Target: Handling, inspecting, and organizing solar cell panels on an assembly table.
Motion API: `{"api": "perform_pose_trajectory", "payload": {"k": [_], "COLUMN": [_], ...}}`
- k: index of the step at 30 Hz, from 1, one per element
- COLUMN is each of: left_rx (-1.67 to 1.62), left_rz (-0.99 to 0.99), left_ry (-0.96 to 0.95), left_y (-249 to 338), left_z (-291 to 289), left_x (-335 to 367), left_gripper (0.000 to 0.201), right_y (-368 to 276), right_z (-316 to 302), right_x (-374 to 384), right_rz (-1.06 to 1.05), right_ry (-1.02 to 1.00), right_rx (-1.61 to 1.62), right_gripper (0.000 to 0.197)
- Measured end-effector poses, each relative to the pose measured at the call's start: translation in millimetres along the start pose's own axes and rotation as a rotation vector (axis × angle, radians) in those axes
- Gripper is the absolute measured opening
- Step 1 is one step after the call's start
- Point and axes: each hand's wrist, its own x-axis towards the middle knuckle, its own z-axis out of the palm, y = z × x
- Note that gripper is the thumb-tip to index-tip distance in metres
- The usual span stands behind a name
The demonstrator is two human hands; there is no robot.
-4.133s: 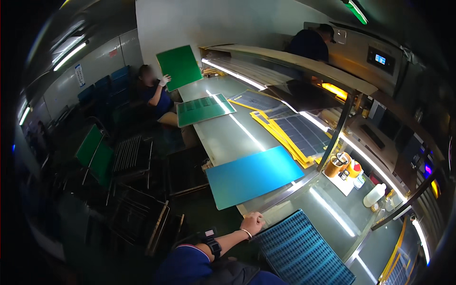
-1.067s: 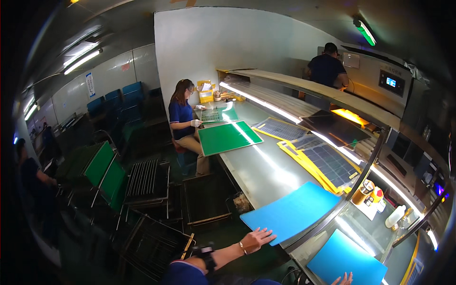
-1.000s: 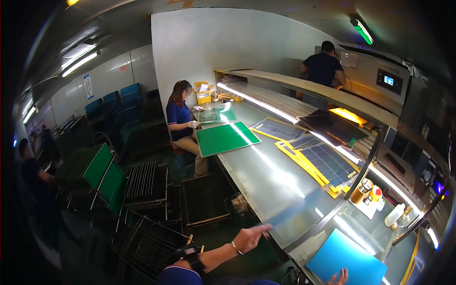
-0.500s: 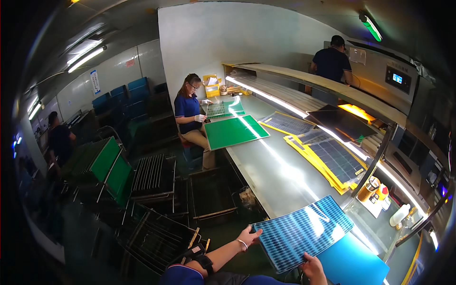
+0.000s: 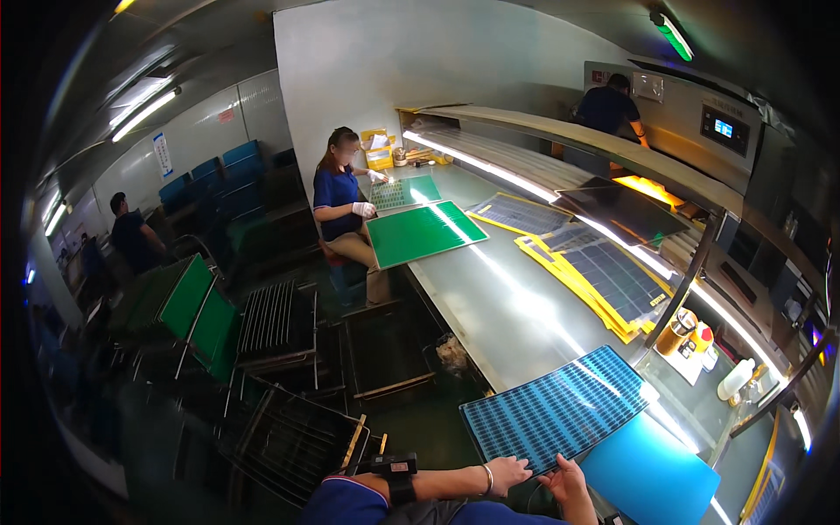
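Note:
A blue panel (image 5: 560,404) with a dense pattern of small dark rectangles lies tilted near me at the table's edge. My left hand (image 5: 509,473) is at the panel's near edge, its fingers closed against it. Just to its right, my right hand (image 5: 569,479) grips the same edge, close to the near right corner. The two hands almost touch. Partly under the patterned panel, on its right, lies a plain bright blue sheet (image 5: 656,468).
A long grey table (image 5: 516,297) runs away from me, with yellow-edged dark films (image 5: 604,276) on its right. A seated co-worker (image 5: 339,197) in white gloves handles green panels (image 5: 429,234). Black wire racks (image 5: 297,433) stand at left. Bottles (image 5: 736,378) stand at right.
My left hand has moved from the panel's left edge to its near edge, beside my right hand. The panel has turned slightly. The co-worker's gloved hand has shifted a little.

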Motion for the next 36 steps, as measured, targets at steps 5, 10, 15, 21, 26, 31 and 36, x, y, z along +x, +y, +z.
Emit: {"api": "perform_pose_trajectory", "payload": {"k": [5,10,15,21,26,31,36], "left_rx": [0.02,-0.059,-0.124,-0.044,-0.085,-0.061,-0.118], "left_rz": [0.18,0.217,0.294,0.382,0.044,-0.013,0.059], "left_ry": [0.038,-0.065,-0.103,0.027,0.294,0.284,0.317], "left_y": [-11,-11,-22,-22,4,10,0], "left_z": [2,-9,-11,10,12,-25,-50], "left_x": [0,3,5,3,7,44,59], "left_gripper": [0.086,0.076,0.057,0.044,0.033,0.017,0.015], "right_y": [-1,-5,-5,-7,-1,3,-18], "right_z": [2,-9,-18,-10,-4,-10,-2], "right_x": [-7,-6,-3,-8,-10,-7,-2], "right_rz": [-0.097,-0.123,-0.121,-0.115,-0.055,-0.086,-0.278], "right_ry": [0.156,0.082,0.099,0.101,-0.093,-0.157,0.294], "right_rx": [-0.085,-0.067,-0.047,-0.048,0.124,0.144,-0.127], "right_gripper": [0.022,0.023,0.023,0.025,0.033,0.036,0.019]}}
